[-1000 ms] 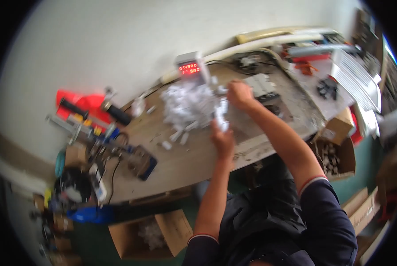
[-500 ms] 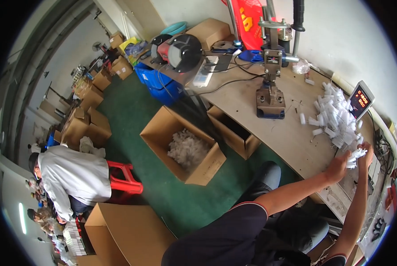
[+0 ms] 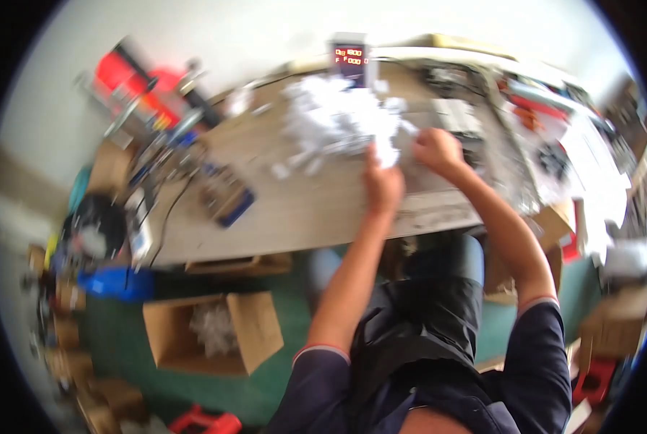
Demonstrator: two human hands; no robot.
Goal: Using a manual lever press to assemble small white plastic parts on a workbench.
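Note:
My left hand (image 3: 383, 184) is closed around a small white piece (image 3: 386, 152) at the near edge of a heap of white parts (image 3: 334, 119) on the wooden workbench (image 3: 316, 210). Just to its right, my right hand (image 3: 437, 150) is curled beside the same heap; the blur hides whether it holds anything. Both forearms reach up from the lower edge. A small scale with a red digital display (image 3: 349, 56) stands behind the heap.
A small press and tools (image 3: 226, 195) sit on the bench's left part, with red equipment (image 3: 139, 79) behind. An open cardboard box with white parts (image 3: 211, 329) stands on the green floor below. Cluttered trays (image 3: 555, 137) and boxes (image 3: 616, 329) fill the right.
The view has swung back from the floor and a seated person to the bench. Both hands stay at the white heap; my left hand now grips a white piece.

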